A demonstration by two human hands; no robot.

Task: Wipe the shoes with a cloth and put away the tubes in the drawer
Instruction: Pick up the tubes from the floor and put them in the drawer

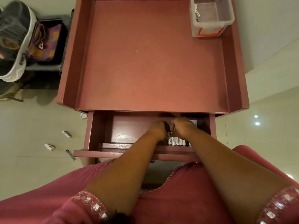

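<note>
No writing can be read on the row of small white printed tubes [176, 140] laid side by side at the front of the open pink wooden drawer [113, 153]. Both hands are reached into it: the left hand [157, 129] and the right hand [182, 126] are curled together just above the tubes, but what is gripped cannot be told. A clear plastic box [210, 18] is seen on the pink cabinet top [145, 62]; grey white-soled shoes [16, 41] are stacked beside it, over a glossy tiled floor [32, 126].

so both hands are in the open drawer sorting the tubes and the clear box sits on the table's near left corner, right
Not quite. The head view shows the clear box on the table's far right corner. The rest holds: left hand and right hand are in the open drawer at the tubes.
</note>
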